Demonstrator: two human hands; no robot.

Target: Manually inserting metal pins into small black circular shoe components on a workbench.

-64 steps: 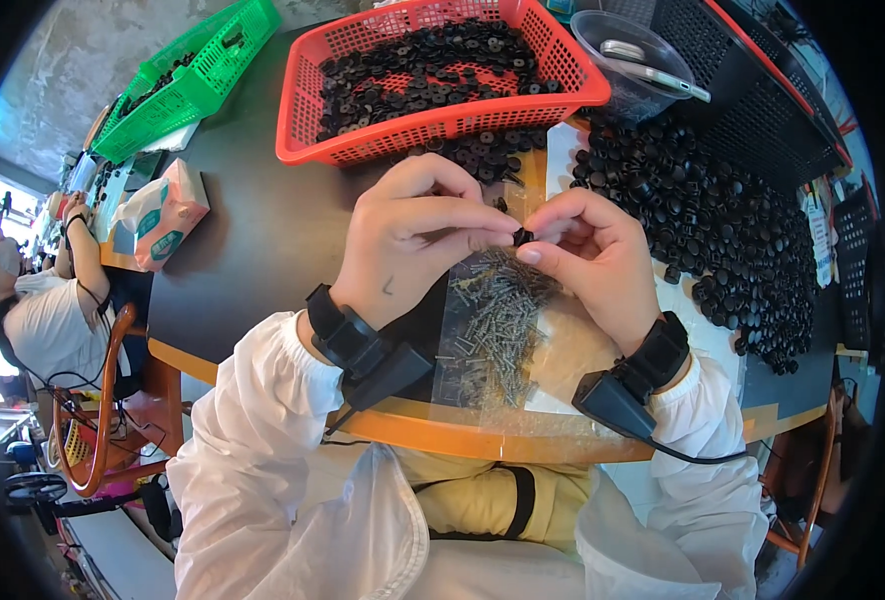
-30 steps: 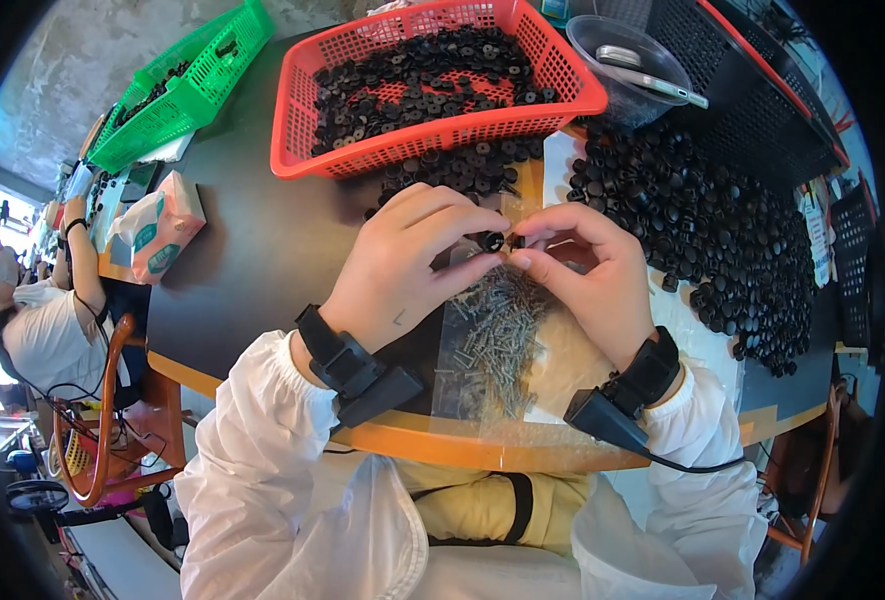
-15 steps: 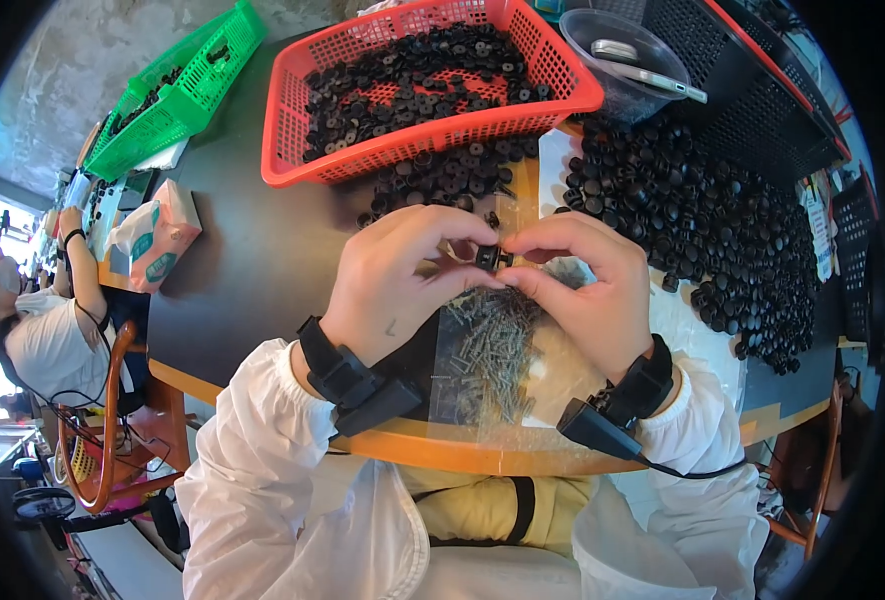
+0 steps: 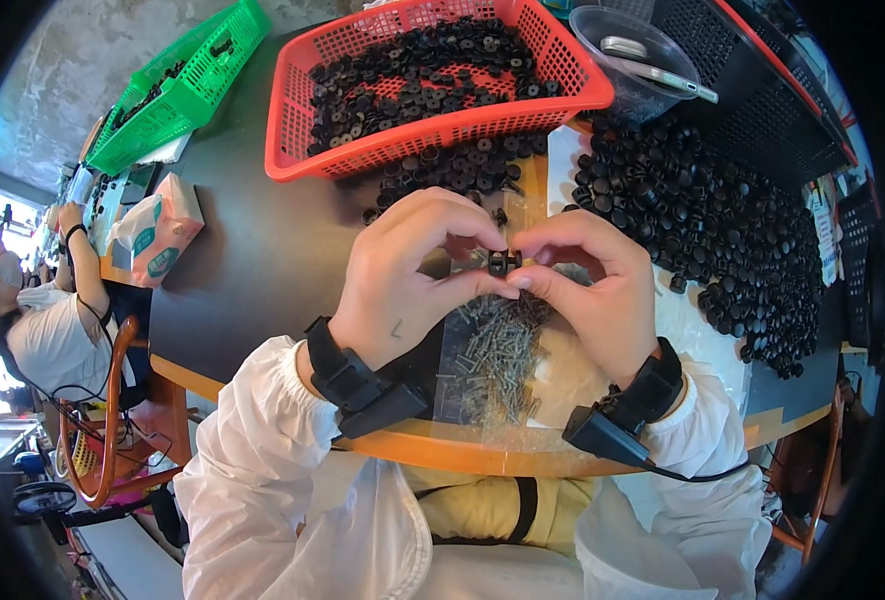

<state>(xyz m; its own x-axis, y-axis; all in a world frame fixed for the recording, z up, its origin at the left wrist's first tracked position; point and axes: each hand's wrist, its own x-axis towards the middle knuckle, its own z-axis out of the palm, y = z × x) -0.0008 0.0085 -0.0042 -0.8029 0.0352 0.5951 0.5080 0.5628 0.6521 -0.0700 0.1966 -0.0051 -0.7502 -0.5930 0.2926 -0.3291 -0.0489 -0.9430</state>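
Two hands meet before you: your left hand (image 4: 393, 265) and right hand (image 4: 603, 272) pinch one small black part (image 4: 504, 262) at their fingertips, above a heap of thin metal screws or pins (image 4: 503, 350). Beyond stands a red basket (image 4: 443, 133) of black discs (image 4: 413, 95); rightward lies a pile of black caps (image 4: 733, 225). You seem to be fitting pieces together; the next move probably calls for steady alignment and even fingertip pressure.

One head-worn fisheye view looks down and forward from above — near the left hand (image 4: 395, 262) and right hand (image 4: 601, 278), centred — over the table (image 4: 253, 285).
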